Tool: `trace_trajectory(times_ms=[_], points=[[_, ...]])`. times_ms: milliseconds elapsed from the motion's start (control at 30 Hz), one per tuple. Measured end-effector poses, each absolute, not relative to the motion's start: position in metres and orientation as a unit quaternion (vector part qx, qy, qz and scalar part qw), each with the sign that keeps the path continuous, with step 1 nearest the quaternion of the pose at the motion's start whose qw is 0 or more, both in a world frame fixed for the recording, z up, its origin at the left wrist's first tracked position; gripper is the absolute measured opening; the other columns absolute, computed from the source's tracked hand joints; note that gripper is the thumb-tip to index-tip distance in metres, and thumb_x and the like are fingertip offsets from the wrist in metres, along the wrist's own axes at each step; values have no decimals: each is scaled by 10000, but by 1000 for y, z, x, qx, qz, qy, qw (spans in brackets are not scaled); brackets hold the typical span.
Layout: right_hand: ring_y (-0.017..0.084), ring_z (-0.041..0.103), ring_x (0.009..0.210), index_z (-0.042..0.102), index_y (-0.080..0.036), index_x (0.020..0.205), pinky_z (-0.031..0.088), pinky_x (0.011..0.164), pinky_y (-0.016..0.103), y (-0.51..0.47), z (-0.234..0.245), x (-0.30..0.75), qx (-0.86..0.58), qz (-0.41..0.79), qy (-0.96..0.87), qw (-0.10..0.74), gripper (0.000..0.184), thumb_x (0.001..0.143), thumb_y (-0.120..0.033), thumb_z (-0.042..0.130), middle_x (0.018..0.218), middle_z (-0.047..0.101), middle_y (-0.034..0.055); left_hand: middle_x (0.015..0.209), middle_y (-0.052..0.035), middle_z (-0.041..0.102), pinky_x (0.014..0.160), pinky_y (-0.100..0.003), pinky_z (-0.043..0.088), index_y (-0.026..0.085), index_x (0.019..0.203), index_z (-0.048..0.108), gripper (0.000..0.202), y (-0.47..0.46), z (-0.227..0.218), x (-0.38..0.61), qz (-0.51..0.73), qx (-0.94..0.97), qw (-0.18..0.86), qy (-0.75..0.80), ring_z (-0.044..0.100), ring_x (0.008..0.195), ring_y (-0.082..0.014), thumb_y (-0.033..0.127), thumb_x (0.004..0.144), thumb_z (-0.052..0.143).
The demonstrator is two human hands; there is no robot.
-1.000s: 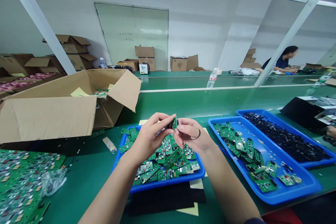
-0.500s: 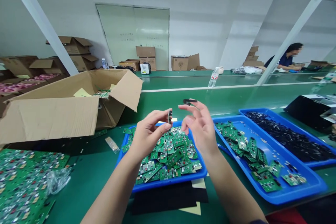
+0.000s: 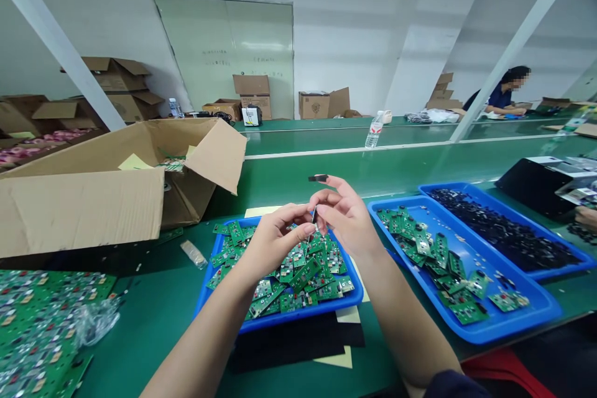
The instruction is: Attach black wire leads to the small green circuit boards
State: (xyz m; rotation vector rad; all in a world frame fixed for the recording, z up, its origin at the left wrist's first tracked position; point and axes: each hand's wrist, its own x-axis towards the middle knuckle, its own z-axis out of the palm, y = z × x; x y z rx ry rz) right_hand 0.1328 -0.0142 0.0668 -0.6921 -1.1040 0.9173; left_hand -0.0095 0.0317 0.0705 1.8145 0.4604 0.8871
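Head view: blue tray (image 3: 303, 313) of loose boards (image 3: 305, 273) sits below both hands; best work over it so drops land there. Left hand (image 3: 273, 236) pinches the held board (image 3: 314, 215) edge-on; edges only, I'd say. Right hand (image 3: 347, 221) has its thumb just right of it; can't tell if gripping. Black piece (image 3: 318, 178) sits at a raised right finger, apart from the held board.

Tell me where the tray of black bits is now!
In the head view, the tray of black bits lies at the right, just beyond the right-hand tray of green boards.
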Motion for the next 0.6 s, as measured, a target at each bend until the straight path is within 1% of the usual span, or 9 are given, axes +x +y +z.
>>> trace_trajectory(times_ms=[100,167,200,267,333,367,433,500,600], points=[[49,484,424,462,-233,1071,405,404,188,-13,67,136,-343,395,-520,675,415,680,-117,537,684,604,-72,898,-69,673,732,-313,510,169,1090,646,342,34,66,-7,349,758,519,187,624,810,-196,349,800,628],[53,465,413,450,-226,1079,391,399,191,-11,67,144,-385,363,-532,661,424,673,-122,519,670,595,-71,1030,-93,661,788,-344,513,186,1207,574,413,39,63,-8,320,785,494,195,624,918,-223,367,836,575],[57,460,413,444,-223,1083,386,400,194,-9,66,152,-413,335,-532,659,429,671,-128,512,668,592,-69,1112,-104,632,833,-363,504,197,1258,530,439,43,61,-10,299,811,456,212,607,991,-235,369,855,543],[72,472,433,432,-219,1099,393,417,205,-4,62,175,-486,258,-520,653,445,667,-140,506,675,589,-60,1274,-118,534,955,-398,439,209,1308,476,450,55,56,-16,224,875,323,282,521,1156,-255,347,880,493],[98,513,481,423,-210,1123,426,461,227,1,54,207,-584,166,-491,625,468,665,-152,506,697,590,-43,1352,-144,459,1044,-425,342,172,1268,516,419,70,49,-24,100,909,168,367,416,1266,-287,287,865,502],[113,541,520,424,-204,1142,451,500,242,2,48,226,-645,130,-480,580,485,667,-156,512,722,598,-31,1324,-175,481,1042,-444,331,131,1218,556,408,78,44,-28,62,909,149,385,414,1263,-318,243,826,547],[130,581,572,429,-196,1173,487,585,257,1,33,264,-769,90,-445,450,498,683,-157,506,732,612,-25,1176,-179,592,963,-436,402,115,1089,634,379,90,34,-33,9,906,150,397,521,1145,-334,202,720,648],[152,590,565,439,-147,1187,496,611,284,-4,18,296,-813,76,-405,411,513,678,-127,497,699,606,-6,1077,-156,644,878,-393,451,125,1002,663,341,98,25,-35,-22,905,162,394,589,1031,-310,185,666,674],[176,600,560,474,-134,1160,506,631,313,-15,0,328,-858,51,-351,371,506,656,-96,500,678,602,13,974,-119,667,781,-338,463,142,913,662,276,102,17,-33,-36,904,168,391,611,929,-268,159,638,646]])
